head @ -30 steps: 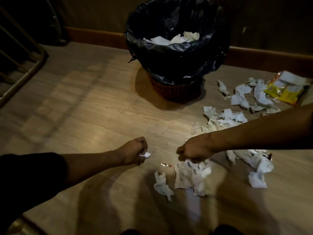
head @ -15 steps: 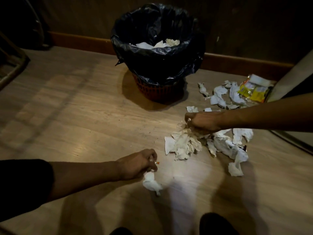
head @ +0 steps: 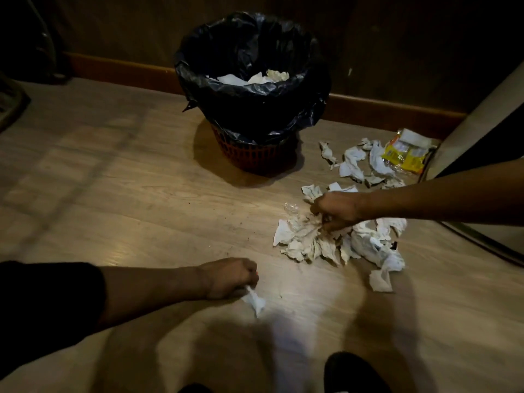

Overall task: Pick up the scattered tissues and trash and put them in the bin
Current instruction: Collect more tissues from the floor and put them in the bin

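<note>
A red basket bin lined with a black bag stands by the wall, with white tissues inside it. My left hand is closed on a small white tissue that trails on the wooden floor. My right hand grips a bunch of crumpled tissues in a heap to the right of the bin. More tissues lie beside that heap. A further scatter of tissues lies behind it, near a yellow wrapper.
A bit of clear plastic lies just left of my right hand. A pale panel edge rises at the far right. A brown skirting board runs along the dark wall. My dark shoe shows at the bottom.
My right hand dragged a bunch of tissues up and to the right, joining it to the other heap. My left hand moved down onto the small tissue and took hold of it.
</note>
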Tool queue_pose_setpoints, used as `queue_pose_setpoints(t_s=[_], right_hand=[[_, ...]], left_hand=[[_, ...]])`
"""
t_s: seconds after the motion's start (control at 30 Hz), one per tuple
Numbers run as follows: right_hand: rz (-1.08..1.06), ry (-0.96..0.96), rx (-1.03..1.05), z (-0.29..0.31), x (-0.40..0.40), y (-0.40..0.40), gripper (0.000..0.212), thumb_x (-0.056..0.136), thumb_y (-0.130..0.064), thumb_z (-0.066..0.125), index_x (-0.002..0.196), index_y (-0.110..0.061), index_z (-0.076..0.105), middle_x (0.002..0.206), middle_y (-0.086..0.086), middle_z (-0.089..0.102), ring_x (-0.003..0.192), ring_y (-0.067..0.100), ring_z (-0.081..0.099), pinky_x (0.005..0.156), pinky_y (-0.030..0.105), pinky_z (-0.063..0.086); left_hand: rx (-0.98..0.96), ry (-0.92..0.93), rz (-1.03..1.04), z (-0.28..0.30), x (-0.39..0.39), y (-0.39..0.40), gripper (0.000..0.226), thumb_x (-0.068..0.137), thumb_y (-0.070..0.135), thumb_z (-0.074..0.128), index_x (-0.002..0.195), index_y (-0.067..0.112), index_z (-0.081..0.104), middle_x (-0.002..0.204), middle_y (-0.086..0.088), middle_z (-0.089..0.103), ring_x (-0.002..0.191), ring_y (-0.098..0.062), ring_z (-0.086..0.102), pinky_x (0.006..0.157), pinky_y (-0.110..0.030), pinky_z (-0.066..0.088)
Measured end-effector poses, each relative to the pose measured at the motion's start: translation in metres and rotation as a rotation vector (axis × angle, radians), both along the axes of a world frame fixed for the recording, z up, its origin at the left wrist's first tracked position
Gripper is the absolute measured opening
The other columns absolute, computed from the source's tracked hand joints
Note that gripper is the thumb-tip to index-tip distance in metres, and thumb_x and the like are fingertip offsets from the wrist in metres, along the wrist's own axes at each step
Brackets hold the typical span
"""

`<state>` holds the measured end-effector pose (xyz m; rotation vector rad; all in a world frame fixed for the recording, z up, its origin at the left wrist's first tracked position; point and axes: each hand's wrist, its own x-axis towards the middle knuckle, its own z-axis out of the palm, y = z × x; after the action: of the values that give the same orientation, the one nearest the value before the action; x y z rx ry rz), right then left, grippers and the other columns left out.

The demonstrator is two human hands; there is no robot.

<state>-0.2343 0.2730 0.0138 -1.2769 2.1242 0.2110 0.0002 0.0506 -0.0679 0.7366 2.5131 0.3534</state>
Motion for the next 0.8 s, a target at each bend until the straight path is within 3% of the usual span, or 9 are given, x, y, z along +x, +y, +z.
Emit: queue_pose_setpoints(t_s=[0.1, 0.2, 0.3, 0.37, 0.43, 0.5, 0.57, 0.67, 0.8], right_hand=[[-0.049, -0.021, -0.162, 0.008, -0.023, 0.007, 0.052, 0.086, -0.02, 0.067, 0.133, -0.013, 0.046, 0.114, 0.009, 0.06, 0.094, 0.027, 0.059, 0.078, 0.033, 0.049], [-0.139, 0.013, -0.175, 0.014, -0.027, 0.037, 0.056, 0.088, -0.023, 0.068, 0.138, -0.012, 0.044, 0.116, 0.005, 0.058, 0.091, 0.018, 0.052, 0.079, 0.029, 0.043], [-0.23, 0.009, -0.136, 0.021, -0.034, 0.045, 0.045, 0.083, -0.01, 0.072, 0.125, -0.006, 0.058, 0.108, 0.012, 0.064, 0.088, 0.027, 0.057, 0.071, 0.027, 0.042], [-0.259, 0.024, -0.122, 0.029, -0.036, 0.054, 0.042, 0.081, -0.011, 0.076, 0.121, -0.004, 0.064, 0.11, 0.013, 0.065, 0.094, 0.029, 0.062, 0.073, 0.03, 0.046], [-0.27, 0.043, -0.129, 0.037, -0.034, 0.07, 0.037, 0.082, -0.01, 0.075, 0.117, -0.004, 0.066, 0.099, 0.007, 0.063, 0.087, 0.023, 0.06, 0.071, 0.028, 0.043], [-0.297, 0.024, -0.148, 0.047, -0.028, 0.087, 0.028, 0.083, -0.005, 0.071, 0.111, -0.006, 0.07, 0.086, 0.002, 0.062, 0.074, 0.018, 0.058, 0.066, 0.024, 0.041], [-0.341, 0.038, -0.128, 0.054, -0.023, 0.104, 0.022, 0.085, -0.003, 0.066, 0.104, -0.009, 0.074, 0.083, -0.002, 0.065, 0.069, 0.011, 0.06, 0.061, 0.019, 0.043], [-0.375, 0.16, -0.065, 0.053, -0.019, 0.128, 0.023, 0.086, -0.004, 0.063, 0.099, -0.013, 0.079, 0.096, 0.001, 0.074, 0.089, 0.017, 0.069, 0.075, 0.022, 0.051], [-0.33, 0.207, 0.069, 0.038, -0.018, 0.159, 0.031, 0.087, -0.02, 0.066, 0.115, -0.008, 0.071, 0.116, 0.012, 0.067, 0.105, 0.03, 0.065, 0.08, 0.027, 0.048]], left_hand=[[0.127, 0.109, 0.151, 0.012, -0.025, 0.005, 0.026, 0.09, 0.027, 0.062, 0.114, 0.018, 0.058, 0.114, -0.003, 0.054, 0.089, -0.018, 0.057, 0.077, -0.029, 0.048], [0.195, 0.176, 0.298, 0.016, -0.057, 0.018, 0.051, 0.088, 0.028, 0.067, 0.131, 0.018, 0.042, 0.131, -0.003, 0.04, 0.081, -0.021, 0.058, 0.073, -0.029, 0.048], [0.27, 0.17, 0.359, 0.014, -0.085, 0.038, 0.086, 0.082, 0.032, 0.073, 0.149, 0.02, 0.02, 0.149, -0.005, 0.025, 0.105, -0.031, 0.059, 0.089, -0.03, 0.05], [0.276, 0.093, 0.331, 0.008, -0.101, 0.055, 0.104, 0.079, 0.036, 0.077, 0.154, 0.02, 0.008, 0.158, -0.007, 0.017, 0.13, -0.029, 0.045, 0.1, -0.022, 0.038], [0.253, 0.009, 0.284, -0.004, -0.111, 0.069, 0.11, 0.079, 0.041, 0.077, 0.156, 0.017, 0.002, 0.161, -0.009, 0.015, 0.145, -0.026, 0.028, 0.11, -0.022, 0.026], [0.174, -0.028, 0.204, -0.013, -0.115, 0.079, 0.099, 0.084, 0.042, 0.071, 0.156, 0.012, 0.01, 0.155, -0.015, 0.026, 0.14, -0.03, 0.034, 0.109, -0.025, 0.03], [0.158, -0.003, 0.151, -0.019, -0.118, 0.085, 0.071, 0.088, 0.04, 0.067, 0.145, 0.011, 0.036, 0.136, -0.015, 0.04, 0.122, -0.032, 0.048, 0.097, -0.028, 0.039], [0.136, 0.061, 0.124, -0.017, -0.123, 0.09, 0.038, 0.089, 0.037, 0.066, 0.114, 0.009, 0.057, 0.115, -0.014, 0.05, 0.104, -0.032, 0.054, 0.079, -0.028, 0.037], [0.182, 0.193, 0.133, -0.009, -0.132, 0.083, 0.033, 0.082, 0.044, 0.069, 0.093, 0.013, 0.063, 0.093, -0.01, 0.063, 0.088, -0.028, 0.059, 0.068, -0.028, 0.034]])
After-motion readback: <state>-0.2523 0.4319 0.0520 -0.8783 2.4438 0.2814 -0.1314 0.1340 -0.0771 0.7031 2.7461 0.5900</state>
